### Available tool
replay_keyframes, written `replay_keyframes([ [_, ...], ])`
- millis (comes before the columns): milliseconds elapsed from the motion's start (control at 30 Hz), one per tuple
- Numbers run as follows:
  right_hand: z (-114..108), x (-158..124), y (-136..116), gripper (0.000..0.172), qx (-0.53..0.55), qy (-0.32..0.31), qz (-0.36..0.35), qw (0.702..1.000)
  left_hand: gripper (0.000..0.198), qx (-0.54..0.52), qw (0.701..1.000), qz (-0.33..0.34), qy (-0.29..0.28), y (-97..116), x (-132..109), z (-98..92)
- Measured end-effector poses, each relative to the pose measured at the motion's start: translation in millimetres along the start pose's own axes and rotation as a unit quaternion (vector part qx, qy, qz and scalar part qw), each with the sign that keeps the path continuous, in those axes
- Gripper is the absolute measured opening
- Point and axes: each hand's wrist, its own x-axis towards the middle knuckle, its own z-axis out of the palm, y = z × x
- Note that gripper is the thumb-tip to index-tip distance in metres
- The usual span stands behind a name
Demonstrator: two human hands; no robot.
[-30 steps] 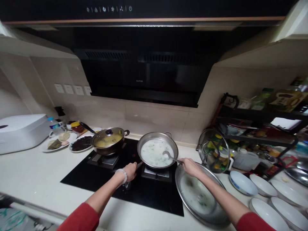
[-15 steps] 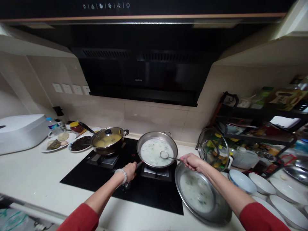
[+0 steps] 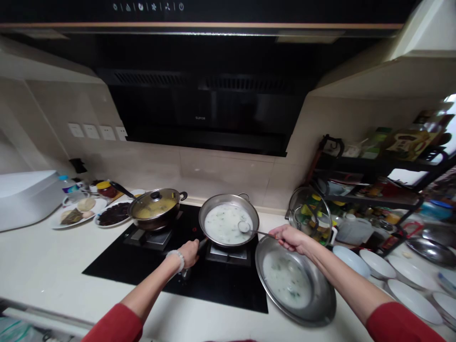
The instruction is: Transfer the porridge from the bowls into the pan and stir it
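Note:
My left hand (image 3: 188,253) is wrapped round the handle of a steel wok (image 3: 204,209) on the right burner. White soup (image 3: 228,219) with green bits fills the wok. In my right hand (image 3: 289,237) is the handle of a small ladle (image 3: 244,227), its bowl at the soup's surface near the wok's right side. Below my right forearm a large steel basin (image 3: 322,304) stands on the counter, partly covered by the arm. It holds more of the white soup with greens.
A glass-lidded pan (image 3: 155,209) sits on the left burner. Further left are a plate of dark food (image 3: 113,214) and a white plate (image 3: 59,222). A glass lid (image 3: 309,213) leans by the rack (image 3: 374,202). Several white bowls (image 3: 411,299) stand at right. The range hood (image 3: 203,95) hangs above.
The camera view has shifted slightly, so the scene sits a little further left. My right hand and the ladle have moved slightly right relative to the wok. Both hands keep their holds.

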Motion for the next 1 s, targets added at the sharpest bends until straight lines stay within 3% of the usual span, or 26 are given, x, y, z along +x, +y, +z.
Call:
replay_keyframes([
  [200, -25.6, -30.3, 13.0, 0.04, 0.059, 0.015, -0.003, 0.998, 0.032, 0.006, 1.0, -0.001, -0.003, -0.7, 1.1, 0.4],
  [333, -49.8, -56.3, 37.1, 0.04, 0.095, 0.035, -0.006, 0.995, 0.033, -0.002, 1.0, -0.004, -0.013, 2.1, -2.4, -3.6],
  [500, -66.8, -70.8, 97.5, 0.047, 0.103, 0.083, 0.027, 0.991, 0.033, -0.008, 1.0, -0.005, -0.01, 2.7, -3.5, -4.2],
  [633, -59.9, -64.4, 155.7, 0.049, 0.062, 0.129, 0.032, 0.989, 0.033, -0.006, 1.0, 0.0, -0.011, 1.3, -1.6, -2.8],
  [733, -48.6, -59.0, 189.9, 0.044, -0.037, 0.178, -0.02, 0.983, 0.032, -0.012, 1.0, 0.0, -0.018, 2.0, -1.7, -4.1],
  [800, -40.7, -59.8, 206.1, 0.04, -0.151, 0.221, -0.065, 0.961, 0.031, -0.012, 1.0, -0.006, -0.022, 3.3, -2.7, -5.8],
  [867, -32.2, -64.9, 217.7, 0.042, -0.282, 0.26, -0.085, 0.92, 0.031, -0.013, 1.0, -0.014, -0.024, 4.5, -4.0, -7.1],
  [1000, -14.2, -80.4, 228.6, 0.06, -0.48, 0.261, -0.1, 0.831, 0.031, -0.015, 1.0, -0.012, -0.022, 4.5, -4.6, -6.7],
])
